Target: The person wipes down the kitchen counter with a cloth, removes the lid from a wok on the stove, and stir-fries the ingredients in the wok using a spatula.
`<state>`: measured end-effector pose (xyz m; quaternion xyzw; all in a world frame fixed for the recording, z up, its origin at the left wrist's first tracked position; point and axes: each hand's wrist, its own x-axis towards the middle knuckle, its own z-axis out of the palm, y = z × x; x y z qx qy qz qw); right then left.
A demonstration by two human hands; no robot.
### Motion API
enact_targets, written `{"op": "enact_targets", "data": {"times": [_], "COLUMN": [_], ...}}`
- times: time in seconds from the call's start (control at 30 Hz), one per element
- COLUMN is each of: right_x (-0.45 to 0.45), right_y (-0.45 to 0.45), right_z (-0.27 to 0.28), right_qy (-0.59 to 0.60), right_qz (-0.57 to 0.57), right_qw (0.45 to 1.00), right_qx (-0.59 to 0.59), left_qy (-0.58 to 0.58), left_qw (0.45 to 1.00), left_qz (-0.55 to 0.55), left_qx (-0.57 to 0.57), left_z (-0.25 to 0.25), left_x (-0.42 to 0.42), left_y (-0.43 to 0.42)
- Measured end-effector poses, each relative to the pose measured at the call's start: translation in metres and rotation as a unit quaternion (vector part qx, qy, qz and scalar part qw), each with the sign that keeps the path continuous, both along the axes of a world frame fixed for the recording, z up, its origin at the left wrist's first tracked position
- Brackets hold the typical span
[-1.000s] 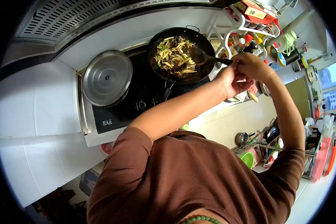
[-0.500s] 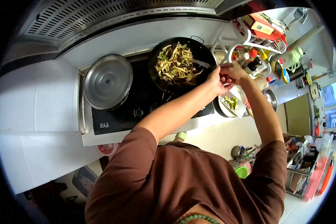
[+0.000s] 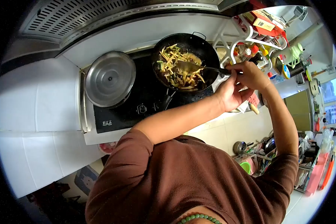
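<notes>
Grey metal forms the round lid (image 3: 110, 79) at the left of the black stove (image 3: 123, 116); what lies beneath it is hard to tell, and a stray elbow seems the likeliest thing to shift it. Next comes the wok handle (image 3: 165, 102), pointing towards the person, with the left forearm (image 3: 179, 115) passing close by. A dip of that arm could nudge the handle and swing the wok round, or bring skin against hot metal if the burner is on.

Pale and green strips of food (image 3: 173, 56) lie heaped in the wok (image 3: 209, 56), mostly towards its left and near sides. The spatula (image 3: 190, 67) reaches in from the right, its blade among the strips. A hard leftward push could send pieces over the rim, because the heap sits near it. Strips left against one spot could stick and scorch.

The left hand (image 3: 227, 96), palm turned up, is just beside the handle's end; I cannot tell whether its grip takes the handle or only meets the other hand. The right hand (image 3: 252, 76) has its grip closed around that end. Holding so far back may give poor control, so the blade could twist if food drags. Bottles (image 3: 246, 56) stand near this hand; a wide swing might topple one.
</notes>
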<state>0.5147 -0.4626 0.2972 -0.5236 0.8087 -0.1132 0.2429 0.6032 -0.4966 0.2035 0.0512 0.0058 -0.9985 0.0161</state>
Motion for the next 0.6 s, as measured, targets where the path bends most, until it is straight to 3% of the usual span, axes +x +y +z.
{"op": "enact_targets", "data": {"times": [0.07, 0.17, 0.23, 0.3, 0.33, 0.43, 0.57, 0.6], "right_x": [-0.014, -0.045, -0.071, -0.096, -0.105, -0.128, -0.11, -0.105], "right_y": [-0.008, -0.02, -0.033, -0.05, -0.061, -0.095, -0.13, -0.135], "right_z": [-0.005, -0.013, -0.026, -0.034, -0.044, -0.06, -0.043, -0.042], "right_qy": [-0.055, -0.074, -0.153, -0.141, -0.192, -0.299, -0.284, -0.333], "right_qz": [-0.078, -0.095, -0.15, -0.142, -0.16, -0.177, -0.083, -0.068], "right_qw": [0.995, 0.992, 0.975, 0.98, 0.967, 0.938, 0.953, 0.938], "right_qx": [0.01, -0.04, -0.051, -0.009, -0.056, -0.002, 0.062, 0.065], "left_qy": [0.005, -0.026, -0.032, -0.03, -0.034, -0.035, -0.07, -0.056], "left_qw": [1.0, 0.998, 0.998, 0.999, 0.998, 0.996, 0.989, 0.987], "left_qz": [0.006, -0.003, 0.016, 0.02, 0.041, 0.075, 0.129, 0.15], "left_qx": [-0.003, -0.05, -0.056, -0.025, -0.016, 0.031, -0.01, -0.005], "left_z": [0.003, -0.016, -0.014, -0.025, -0.027, -0.042, -0.038, -0.035], "left_x": [-0.016, -0.06, -0.079, -0.101, -0.107, -0.116, -0.093, -0.088], "left_y": [-0.009, -0.027, -0.039, -0.053, -0.06, -0.086, -0.107, -0.107]}}
